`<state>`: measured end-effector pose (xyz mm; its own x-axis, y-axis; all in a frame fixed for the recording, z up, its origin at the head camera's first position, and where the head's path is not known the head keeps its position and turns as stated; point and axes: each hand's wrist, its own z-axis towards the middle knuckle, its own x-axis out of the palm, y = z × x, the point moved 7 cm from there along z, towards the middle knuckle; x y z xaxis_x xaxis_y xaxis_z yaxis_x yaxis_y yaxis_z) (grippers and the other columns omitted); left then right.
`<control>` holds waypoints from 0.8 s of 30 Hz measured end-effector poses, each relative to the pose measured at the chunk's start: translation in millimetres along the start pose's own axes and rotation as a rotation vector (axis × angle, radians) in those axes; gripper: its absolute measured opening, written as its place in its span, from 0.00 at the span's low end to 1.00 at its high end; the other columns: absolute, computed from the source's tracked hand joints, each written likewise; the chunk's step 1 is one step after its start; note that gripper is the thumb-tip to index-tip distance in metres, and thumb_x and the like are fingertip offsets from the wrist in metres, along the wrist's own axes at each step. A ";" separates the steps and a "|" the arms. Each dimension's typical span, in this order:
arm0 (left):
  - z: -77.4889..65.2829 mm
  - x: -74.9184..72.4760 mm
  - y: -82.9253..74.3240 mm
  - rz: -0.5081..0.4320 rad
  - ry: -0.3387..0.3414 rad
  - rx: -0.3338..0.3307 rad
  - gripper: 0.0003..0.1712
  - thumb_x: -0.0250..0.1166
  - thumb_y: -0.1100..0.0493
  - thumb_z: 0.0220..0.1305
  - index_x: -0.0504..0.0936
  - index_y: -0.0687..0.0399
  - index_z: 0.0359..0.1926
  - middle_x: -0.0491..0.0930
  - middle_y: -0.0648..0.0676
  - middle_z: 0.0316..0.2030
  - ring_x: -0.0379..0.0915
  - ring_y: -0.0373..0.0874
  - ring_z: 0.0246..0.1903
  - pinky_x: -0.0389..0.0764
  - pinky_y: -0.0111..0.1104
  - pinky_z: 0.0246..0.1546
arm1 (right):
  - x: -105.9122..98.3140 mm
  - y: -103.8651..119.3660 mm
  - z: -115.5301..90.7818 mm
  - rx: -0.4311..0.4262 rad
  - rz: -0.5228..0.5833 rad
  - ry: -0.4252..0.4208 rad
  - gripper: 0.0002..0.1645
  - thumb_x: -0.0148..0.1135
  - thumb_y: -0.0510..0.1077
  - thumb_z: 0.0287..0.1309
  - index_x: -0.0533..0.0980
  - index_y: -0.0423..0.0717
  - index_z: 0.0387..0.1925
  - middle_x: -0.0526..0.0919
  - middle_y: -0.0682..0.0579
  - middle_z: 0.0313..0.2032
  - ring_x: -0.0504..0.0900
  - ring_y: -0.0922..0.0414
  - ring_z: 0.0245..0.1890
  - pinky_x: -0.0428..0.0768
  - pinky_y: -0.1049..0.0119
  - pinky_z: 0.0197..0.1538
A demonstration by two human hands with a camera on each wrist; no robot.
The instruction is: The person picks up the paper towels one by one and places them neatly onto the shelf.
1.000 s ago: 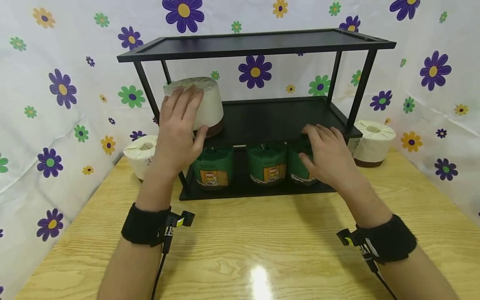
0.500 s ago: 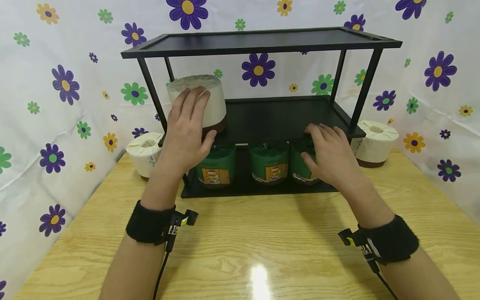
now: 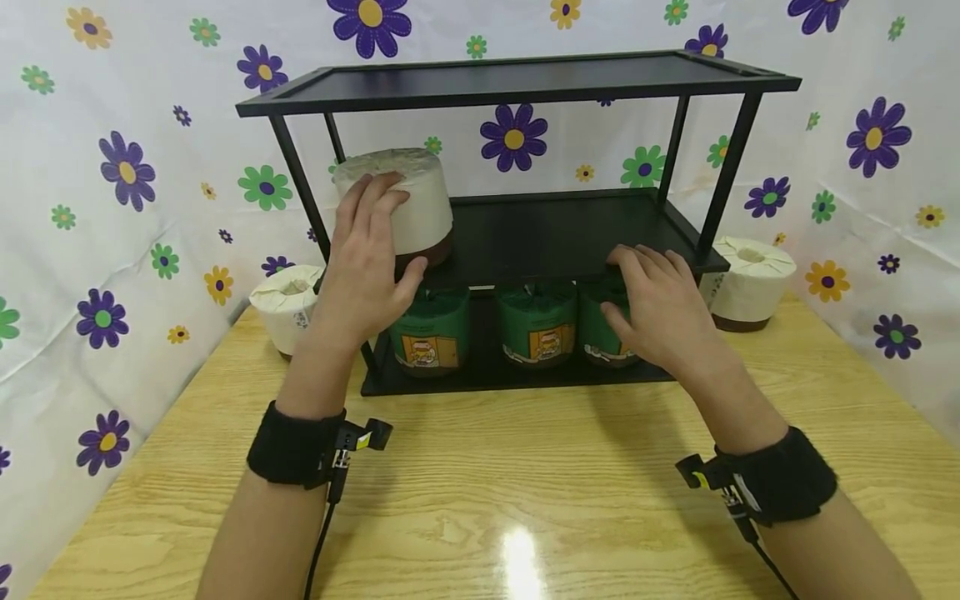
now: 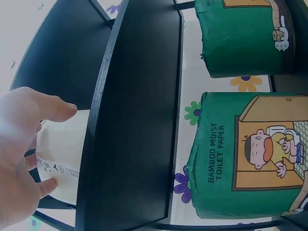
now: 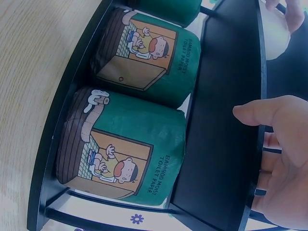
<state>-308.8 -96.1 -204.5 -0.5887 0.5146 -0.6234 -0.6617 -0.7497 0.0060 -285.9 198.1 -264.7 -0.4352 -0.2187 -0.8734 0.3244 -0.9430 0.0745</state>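
Observation:
A white paper-wrapped toilet roll with a brown base stands upright at the left end of the black rack's middle shelf. Against its front and upper side lie the slightly bent fingers of my left hand; the thumb sits low by its base. In the left wrist view, that hand spans the roll, partly hidden by the shelf edge. My right hand grips the middle shelf's front edge, fingers over the top and thumb below. Green-wrapped toilet rolls stand on the bottom shelf.
White toilet rolls stand on the wooden table, one left of the rack and one to its right. The rack's top shelf spans above the middle one. A flowered cloth hangs behind.
My left hand's fingers have slid from the white toilet roll's top towards its front and now bend a little more. My right hand keeps its place on the shelf edge.

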 end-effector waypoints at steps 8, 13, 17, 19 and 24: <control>1.0 0.4 5.7 -0.082 -0.018 -0.027 0.36 0.68 0.63 0.57 0.61 0.66 0.62 0.60 0.63 0.72 0.47 0.59 0.74 0.47 0.44 0.77 | -1.3 -1.1 -1.3 0.004 -0.003 -0.004 0.33 0.67 0.47 0.61 0.66 0.39 0.62 0.76 0.35 0.62 0.67 0.38 0.68 0.58 0.39 0.73; 0.1 -0.2 11.9 -0.126 -0.035 -0.045 0.38 0.72 0.67 0.53 0.62 0.65 0.62 0.60 0.61 0.72 0.47 0.57 0.74 0.52 0.44 0.76 | -2.2 -0.9 -1.3 0.001 -0.004 -0.007 0.33 0.67 0.47 0.61 0.66 0.39 0.62 0.76 0.35 0.62 0.68 0.38 0.68 0.58 0.39 0.73; -1.2 -1.2 17.4 -0.166 -0.058 -0.044 0.38 0.73 0.69 0.52 0.62 0.65 0.61 0.61 0.60 0.71 0.47 0.55 0.74 0.54 0.44 0.76 | -2.8 -0.4 -0.7 -0.006 -0.006 -0.012 0.33 0.66 0.46 0.61 0.66 0.39 0.62 0.76 0.35 0.61 0.68 0.38 0.68 0.58 0.39 0.73; -1.6 -1.5 19.4 -0.182 -0.068 -0.037 0.37 0.73 0.69 0.52 0.63 0.65 0.60 0.61 0.60 0.71 0.47 0.55 0.74 0.54 0.44 0.76 | -2.6 -0.1 -0.2 -0.008 -0.005 -0.013 0.32 0.66 0.46 0.61 0.66 0.39 0.62 0.76 0.35 0.61 0.68 0.38 0.68 0.58 0.39 0.73; -3.4 -2.5 20.5 -0.201 -0.083 -0.038 0.36 0.73 0.68 0.52 0.64 0.65 0.59 0.62 0.60 0.70 0.48 0.54 0.74 0.52 0.45 0.76 | -0.5 0.4 0.3 0.001 -0.002 0.003 0.33 0.66 0.47 0.61 0.66 0.40 0.63 0.75 0.35 0.62 0.67 0.38 0.68 0.57 0.39 0.73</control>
<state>-319.3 -114.2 -205.5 -0.4844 0.6864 -0.5425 -0.7522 -0.6434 -0.1425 -285.8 197.8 -264.1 -0.4335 -0.2158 -0.8750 0.3222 -0.9439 0.0731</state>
